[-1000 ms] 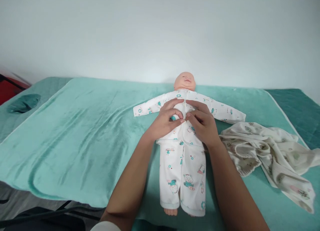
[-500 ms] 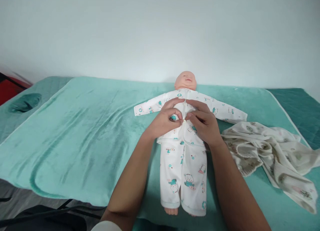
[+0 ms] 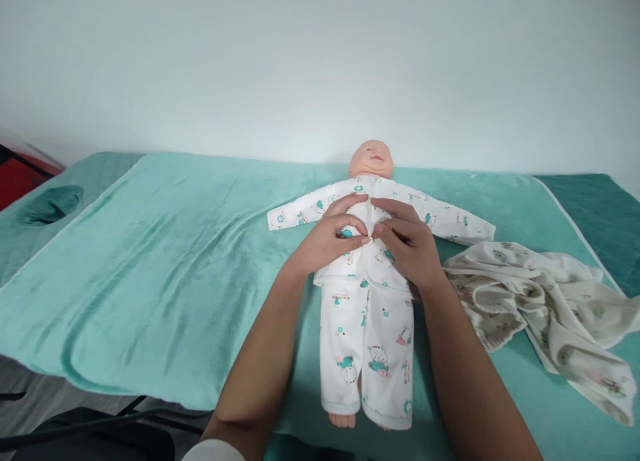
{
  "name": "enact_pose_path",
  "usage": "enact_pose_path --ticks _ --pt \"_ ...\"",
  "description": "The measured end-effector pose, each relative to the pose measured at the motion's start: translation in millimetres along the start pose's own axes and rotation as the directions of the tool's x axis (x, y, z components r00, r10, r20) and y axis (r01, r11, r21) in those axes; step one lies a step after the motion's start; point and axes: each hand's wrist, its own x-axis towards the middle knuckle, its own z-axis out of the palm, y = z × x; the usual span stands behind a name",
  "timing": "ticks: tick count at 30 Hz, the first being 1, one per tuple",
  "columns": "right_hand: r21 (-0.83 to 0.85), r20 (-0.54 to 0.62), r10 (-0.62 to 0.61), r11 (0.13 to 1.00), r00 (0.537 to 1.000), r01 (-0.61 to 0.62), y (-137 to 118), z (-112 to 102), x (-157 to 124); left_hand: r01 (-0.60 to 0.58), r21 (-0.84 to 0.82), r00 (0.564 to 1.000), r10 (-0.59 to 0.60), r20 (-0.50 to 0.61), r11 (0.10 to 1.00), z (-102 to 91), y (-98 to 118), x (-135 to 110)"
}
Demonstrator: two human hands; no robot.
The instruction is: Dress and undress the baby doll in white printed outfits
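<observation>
A baby doll [image 3: 371,158] lies on its back, its head toward the wall and its arms spread. It wears a white printed jacket [image 3: 345,269] and matching trousers [image 3: 343,341]. Over the chest, my left hand [image 3: 333,236] pinches the jacket's front edge between thumb and index finger. My right hand [image 3: 407,241] grips the opposite front edge, its thumb and fingertips meeting the left ones at a small pale button or snap. Which of the two it is, and whether it is fastened, I cannot tell. Both hands cover part of the jacket front.
A crumpled white printed garment [image 3: 545,308] lies right of the doll. A green plush cover [image 3: 150,268] spreads over a padded bed with a round hole [image 3: 53,204] at its left end. Behind stands a white wall [image 3: 300,68]; a dark seat [image 3: 95,434] is at lower left.
My left thumb has straightened a little and shifted slightly right along the jacket's front edge. Both hands otherwise stay at the same place on the chest.
</observation>
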Motion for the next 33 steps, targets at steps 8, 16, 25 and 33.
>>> enact_pose_path --ticks 8,16,25,33 --pt "-0.005 -0.014 0.015 1.000 1.000 -0.015 -1.0 1.5 -0.2 -0.009 0.006 1.000 0.009 0.001 1.000 0.6 -1.4 0.4" --pt "0.022 -0.062 0.077 0.997 0.995 -0.075 -2.4 3.3 -0.8 0.005 0.037 1.000 -0.006 0.022 0.999 -0.1 -0.8 -0.1" --pt "0.028 -0.035 0.045 0.999 0.998 -0.044 -2.8 2.4 0.0 -0.038 0.053 0.999 0.038 0.004 0.998 1.0 -1.9 1.8" --pt "0.051 -0.030 0.035 0.998 0.999 -0.033 -2.5 2.0 -0.4 -0.015 -0.025 1.000 0.015 -0.001 1.000 1.0 -2.6 1.2"
